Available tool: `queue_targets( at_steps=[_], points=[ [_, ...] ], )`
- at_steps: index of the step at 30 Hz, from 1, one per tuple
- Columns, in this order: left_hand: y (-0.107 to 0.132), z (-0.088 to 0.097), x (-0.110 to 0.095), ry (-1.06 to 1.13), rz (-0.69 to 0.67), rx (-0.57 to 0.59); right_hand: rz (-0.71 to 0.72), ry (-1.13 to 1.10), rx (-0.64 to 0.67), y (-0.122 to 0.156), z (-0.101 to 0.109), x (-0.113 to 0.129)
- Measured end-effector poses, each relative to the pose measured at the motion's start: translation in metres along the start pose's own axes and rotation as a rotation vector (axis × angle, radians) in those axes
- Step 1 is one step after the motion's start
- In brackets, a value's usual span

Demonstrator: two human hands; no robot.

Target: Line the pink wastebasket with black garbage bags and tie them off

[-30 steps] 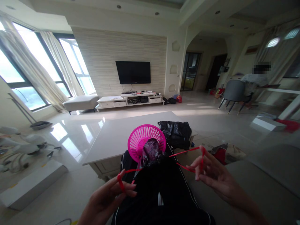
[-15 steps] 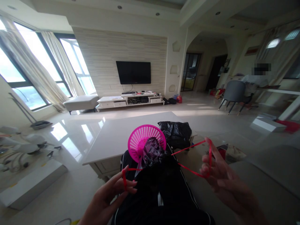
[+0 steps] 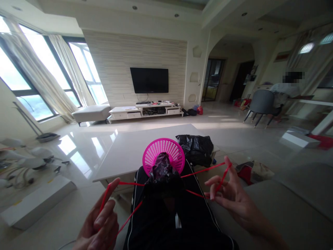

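Note:
A black bin bag lies on my lap, its neck drawn together in front of a pink mesh basket. Thin red drawstrings run out of the bag to both sides. My left hand is low at the left, with a red loop hooked over its raised thumb and its fingers curled. My right hand is at the right, with the other red loop stretched across its thumb and fingers, which are partly spread. Both strings are taut.
A white low table stands just ahead with a crumpled black bag on its right end. A grey sofa seat is at my right. Far right, a person sits on a grey chair. A TV hangs on the far wall.
My left hand has dropped lower and swung left, pulling its red loop longer. My right hand has come down slightly, with its loop still stretched. The bag's neck looks drawn tighter.

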State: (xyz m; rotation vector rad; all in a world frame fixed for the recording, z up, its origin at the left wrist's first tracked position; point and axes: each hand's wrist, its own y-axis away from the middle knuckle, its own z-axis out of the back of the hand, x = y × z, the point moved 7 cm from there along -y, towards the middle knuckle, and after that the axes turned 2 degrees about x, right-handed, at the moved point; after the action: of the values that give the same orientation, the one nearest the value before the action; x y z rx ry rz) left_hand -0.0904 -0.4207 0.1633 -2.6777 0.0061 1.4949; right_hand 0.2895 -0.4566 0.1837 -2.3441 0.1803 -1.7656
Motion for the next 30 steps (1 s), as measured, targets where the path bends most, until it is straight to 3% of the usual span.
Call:
queue_targets(
  at_steps=[6, 11, 14, 22, 26, 30],
  points=[
    [-0.001, -0.015, -0.001, -0.232, -0.129, 0.114, 0.049, 0.118, 0.003, 0.005, -0.002, 0.01],
    [0.007, -0.039, -0.001, -0.324, -0.221, 0.072, 0.106, 0.137, -0.005, 0.011, -0.006, 0.017],
    [0.008, -0.046, 0.005, -0.392, -0.256, 0.105, 0.041, 0.104, -0.046, 0.013, -0.008, 0.018],
    [0.003, -0.042, 0.017, -0.45, -0.24, 0.136, -0.053, -0.114, -0.084, 0.016, -0.012, 0.028],
    [0.0, -0.04, 0.016, -0.415, -0.197, 0.129, -0.044, -0.076, -0.128, 0.014, -0.008, 0.025],
    [-0.001, -0.027, 0.014, -0.285, -0.108, 0.139, -0.037, -0.008, -0.076, 0.01, -0.004, 0.014]
  ],
)
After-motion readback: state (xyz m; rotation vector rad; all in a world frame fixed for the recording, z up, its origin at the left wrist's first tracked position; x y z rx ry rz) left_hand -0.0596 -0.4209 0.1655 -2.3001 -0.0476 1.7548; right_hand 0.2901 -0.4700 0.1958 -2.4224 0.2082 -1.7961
